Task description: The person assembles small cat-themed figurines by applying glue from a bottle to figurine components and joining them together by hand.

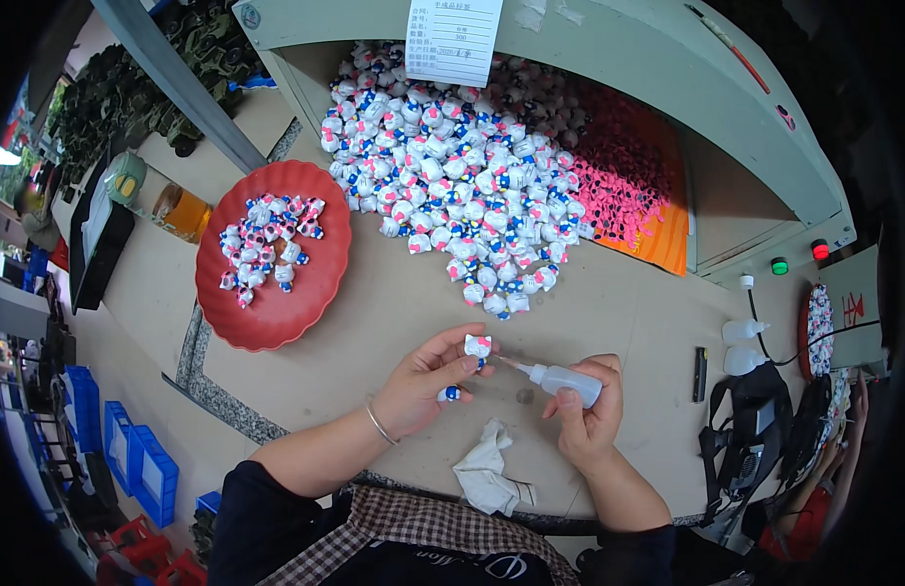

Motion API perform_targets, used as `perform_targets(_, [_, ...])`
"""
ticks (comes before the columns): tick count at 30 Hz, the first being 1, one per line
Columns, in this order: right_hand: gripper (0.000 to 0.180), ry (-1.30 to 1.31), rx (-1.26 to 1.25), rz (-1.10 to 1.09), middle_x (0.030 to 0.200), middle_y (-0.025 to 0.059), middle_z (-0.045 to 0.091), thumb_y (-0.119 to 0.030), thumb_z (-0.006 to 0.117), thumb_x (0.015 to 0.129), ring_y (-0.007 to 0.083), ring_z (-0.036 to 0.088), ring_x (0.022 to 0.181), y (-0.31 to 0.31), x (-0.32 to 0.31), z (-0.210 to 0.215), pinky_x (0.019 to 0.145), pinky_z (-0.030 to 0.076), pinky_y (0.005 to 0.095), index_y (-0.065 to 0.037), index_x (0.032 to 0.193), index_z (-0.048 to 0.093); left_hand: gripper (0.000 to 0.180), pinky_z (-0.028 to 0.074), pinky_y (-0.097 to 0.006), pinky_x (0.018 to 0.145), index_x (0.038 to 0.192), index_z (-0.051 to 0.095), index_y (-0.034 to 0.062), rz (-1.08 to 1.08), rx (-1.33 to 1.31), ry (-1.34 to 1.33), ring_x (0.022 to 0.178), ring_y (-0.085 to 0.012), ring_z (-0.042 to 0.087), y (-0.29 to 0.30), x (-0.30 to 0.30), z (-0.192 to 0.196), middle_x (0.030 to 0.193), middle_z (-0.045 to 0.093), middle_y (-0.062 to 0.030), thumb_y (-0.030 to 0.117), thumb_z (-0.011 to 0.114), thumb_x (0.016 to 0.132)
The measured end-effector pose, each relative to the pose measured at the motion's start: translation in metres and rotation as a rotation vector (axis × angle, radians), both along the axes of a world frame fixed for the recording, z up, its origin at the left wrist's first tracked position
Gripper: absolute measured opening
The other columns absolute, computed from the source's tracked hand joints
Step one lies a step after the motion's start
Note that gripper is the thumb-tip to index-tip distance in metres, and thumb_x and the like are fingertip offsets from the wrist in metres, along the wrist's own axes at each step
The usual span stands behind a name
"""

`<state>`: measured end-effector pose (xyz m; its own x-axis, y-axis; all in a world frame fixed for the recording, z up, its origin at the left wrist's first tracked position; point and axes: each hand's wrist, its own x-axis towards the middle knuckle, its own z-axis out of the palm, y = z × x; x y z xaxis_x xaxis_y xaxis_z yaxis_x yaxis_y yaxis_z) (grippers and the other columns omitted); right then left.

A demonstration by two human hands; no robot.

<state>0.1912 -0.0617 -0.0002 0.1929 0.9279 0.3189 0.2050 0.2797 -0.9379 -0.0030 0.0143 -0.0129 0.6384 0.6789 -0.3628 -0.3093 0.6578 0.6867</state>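
Between the thumb and fingers of my left hand (413, 391) is a small white cat figurine (478, 346) with a pink bow and a blue body. A second blue-and-white figurine (449, 394) shows lower down against the same hand. My right hand (591, 418) is closed around a translucent squeeze bottle (570, 384) with a thin nozzle. The nozzle points left, its tip at or very near the held figurine; contact is hard to make out. Below the hands, a crumpled white cloth (490, 469) lies on the table (394, 283).
Beyond my hands spreads a big heap of figurines (452, 176) under a pale green shelf (589, 44). Small pink pieces (623, 195) lie on an orange sheet (673, 234). At left, a red scalloped plate (277, 337) holds several figurines. A black strapped device (755, 430) lies right.
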Motion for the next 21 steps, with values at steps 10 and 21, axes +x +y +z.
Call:
perform_targets(10, [0.019,-0.030,-0.010,-0.015,0.091,0.0126,0.038,-0.004,0.050,0.081,0.0127,0.052,0.061,0.0029,-0.0033,-0.0014,0.043,0.046,0.0205,0.005,0.096,0.041,0.039,0.045,-0.020,0.062,0.122,0.042,0.0124,-0.003,0.001,-0.010,0.094,-0.0112,0.053,0.0007,-0.0022,-0.0014,0.113,0.052,-0.0037,0.012,0.051,0.084])
perform_targets(21, [0.020,-0.033,-0.003,0.016,0.091,0.0127,0.037,-0.005,0.051,0.082,0.0124,0.052,0.057,0.0036,-0.0061,-0.0047,0.044,0.046,0.0213,0.004,0.097,0.041,0.038,0.046,-0.015,0.058,0.122,0.043,0.0115,-0.006,-0.039,-0.039,0.094,-0.0098,0.054,-0.0007,-0.0014,-0.0003,0.115,0.050,-0.0062,0.012,0.051,0.085])
